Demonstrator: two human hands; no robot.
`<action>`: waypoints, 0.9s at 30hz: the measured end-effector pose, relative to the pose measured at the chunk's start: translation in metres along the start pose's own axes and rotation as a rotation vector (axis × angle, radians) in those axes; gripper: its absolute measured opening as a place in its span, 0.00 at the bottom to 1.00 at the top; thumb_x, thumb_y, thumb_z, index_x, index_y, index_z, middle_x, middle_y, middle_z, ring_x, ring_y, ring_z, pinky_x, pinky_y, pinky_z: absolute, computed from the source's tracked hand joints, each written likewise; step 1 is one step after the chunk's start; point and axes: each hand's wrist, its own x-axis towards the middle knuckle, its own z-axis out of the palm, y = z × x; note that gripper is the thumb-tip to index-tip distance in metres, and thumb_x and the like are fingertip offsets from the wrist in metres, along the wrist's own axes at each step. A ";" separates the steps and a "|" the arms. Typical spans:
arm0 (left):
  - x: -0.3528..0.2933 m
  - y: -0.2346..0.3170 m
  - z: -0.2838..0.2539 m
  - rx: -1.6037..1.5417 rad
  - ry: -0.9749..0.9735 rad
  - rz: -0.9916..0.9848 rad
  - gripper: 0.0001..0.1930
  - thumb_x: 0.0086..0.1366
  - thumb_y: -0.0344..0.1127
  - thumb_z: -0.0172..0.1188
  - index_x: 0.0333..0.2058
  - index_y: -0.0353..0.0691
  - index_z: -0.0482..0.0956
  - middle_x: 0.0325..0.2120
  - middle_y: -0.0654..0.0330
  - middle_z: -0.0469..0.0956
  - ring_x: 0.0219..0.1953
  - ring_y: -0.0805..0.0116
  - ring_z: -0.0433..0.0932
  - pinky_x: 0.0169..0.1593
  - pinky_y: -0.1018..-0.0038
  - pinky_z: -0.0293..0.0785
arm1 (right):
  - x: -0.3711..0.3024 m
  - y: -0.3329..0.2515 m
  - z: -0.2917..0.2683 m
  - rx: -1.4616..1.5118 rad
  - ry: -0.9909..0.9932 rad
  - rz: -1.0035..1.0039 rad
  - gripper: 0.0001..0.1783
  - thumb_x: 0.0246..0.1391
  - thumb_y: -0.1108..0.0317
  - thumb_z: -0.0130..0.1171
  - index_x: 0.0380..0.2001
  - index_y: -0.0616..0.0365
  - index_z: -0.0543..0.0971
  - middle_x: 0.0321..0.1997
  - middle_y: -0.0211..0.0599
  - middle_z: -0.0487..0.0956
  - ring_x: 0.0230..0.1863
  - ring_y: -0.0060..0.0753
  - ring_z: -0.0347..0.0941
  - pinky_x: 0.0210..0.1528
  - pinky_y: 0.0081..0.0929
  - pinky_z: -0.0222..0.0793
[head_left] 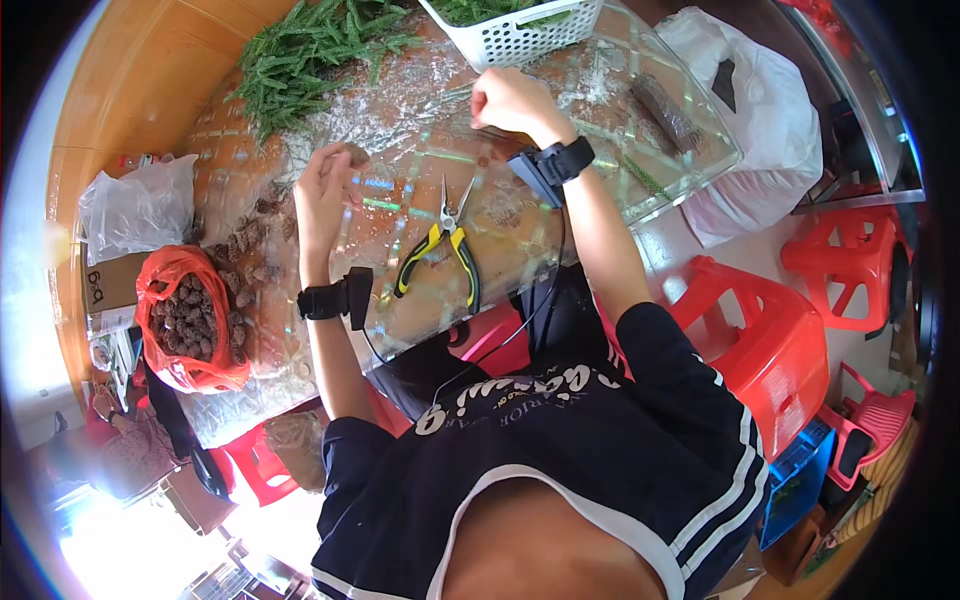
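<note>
Fingers of your left hand (pixel 322 195) are loosely curled and those of your right hand (pixel 512 105) are bent in tighter; whether either is grasping something thin against the pale scatter, you can't tell from this view. Largest is the table (pixel 400 330), clear-covered, reaching away from your lap, with green sprigs (pixel 305 60) heaped at its far left, a white basket (pixel 535 42) at the far middle and a red bag (pixel 225 376) of pine cones (pixel 190 320) at the near left. Between your hands and on the near side of both lie the pliers (pixel 449 228), yellow and black, and the relation that counts is theirs: long axis running near to far, handles spread toward you, slim noses parted and pointing far. They sit to the right of your left hand and slightly left of your right, whose fingers look nearer the nose tips; neither hand touches them. Smallest, a brownish lump (pixel 356 154) shows at your left fingertips, too blurred to identify. As for writing, pale lettering crosses the chest of your dark shirt (pixel 580 440), and dark print marks the carton (pixel 110 285) at left.
</note>
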 end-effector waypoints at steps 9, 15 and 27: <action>0.021 -0.023 0.008 -0.622 0.074 -0.068 0.13 0.66 0.41 0.42 0.35 0.35 0.66 0.28 0.52 0.76 0.18 0.77 0.70 0.19 0.82 0.67 | -0.004 -0.004 0.012 -0.246 0.006 0.009 0.07 0.33 0.67 0.61 0.20 0.57 0.77 0.23 0.39 0.77 0.29 0.41 0.74 0.33 0.35 0.68; 0.018 -0.019 0.023 -0.591 0.055 -0.141 0.12 0.66 0.39 0.42 0.35 0.34 0.65 0.30 0.50 0.76 0.23 0.73 0.75 0.20 0.83 0.70 | -0.004 -0.007 0.005 -0.146 -0.142 -0.018 0.06 0.34 0.70 0.56 0.21 0.57 0.76 0.26 0.41 0.77 0.30 0.46 0.74 0.32 0.39 0.67; 0.017 -0.023 0.027 -0.666 0.018 0.008 0.11 0.62 0.33 0.49 0.42 0.35 0.67 0.34 0.52 0.76 0.27 0.71 0.76 0.24 0.82 0.71 | 0.002 -0.007 0.006 0.112 0.019 -0.267 0.04 0.45 0.70 0.55 0.23 0.58 0.73 0.22 0.37 0.75 0.23 0.37 0.71 0.26 0.28 0.66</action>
